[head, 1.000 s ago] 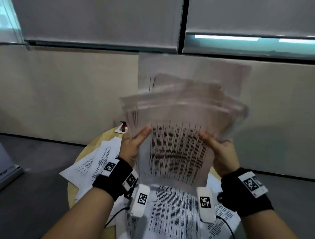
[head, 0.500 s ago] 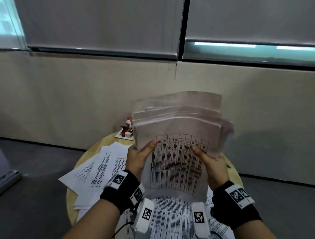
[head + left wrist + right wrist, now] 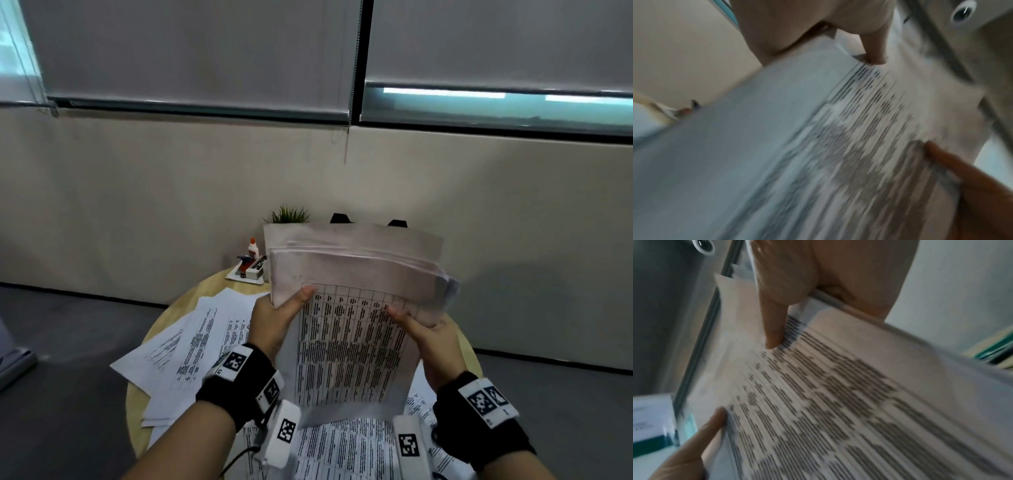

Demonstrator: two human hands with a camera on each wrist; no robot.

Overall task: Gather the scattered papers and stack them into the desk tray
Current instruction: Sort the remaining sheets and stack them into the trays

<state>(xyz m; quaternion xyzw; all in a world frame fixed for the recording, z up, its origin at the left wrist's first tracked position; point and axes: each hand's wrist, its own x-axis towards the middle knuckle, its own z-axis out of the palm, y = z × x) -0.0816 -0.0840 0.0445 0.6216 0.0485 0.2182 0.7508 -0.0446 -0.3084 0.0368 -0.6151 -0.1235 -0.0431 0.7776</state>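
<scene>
I hold a thick stack of printed papers (image 3: 352, 329) upright over the round wooden table (image 3: 205, 284). My left hand (image 3: 274, 318) grips its left edge with the thumb on the front sheet. My right hand (image 3: 428, 332) grips the right edge the same way. The stack's lower edge stands on sheets lying on the table. Both wrist views are blurred; the stack of papers (image 3: 838, 146) fills the left one under my left hand (image 3: 818, 30), and the stack of papers (image 3: 838, 402) fills the right one under my right hand (image 3: 818, 280). Two black corners (image 3: 339, 218), possibly the desk tray, peek above the stack.
Loose printed sheets (image 3: 191, 342) lie spread over the table's left half, some overhanging the edge. More printed sheets (image 3: 342, 452) lie near me. A small white dish with a glue bottle (image 3: 252, 247) and a stapler stands at the far left rim. A green plant (image 3: 289, 215) sits behind.
The stack has come down from high in front of me to the table, and its fanned sheets have drawn together into a more even block. Both hands kept their grip.
</scene>
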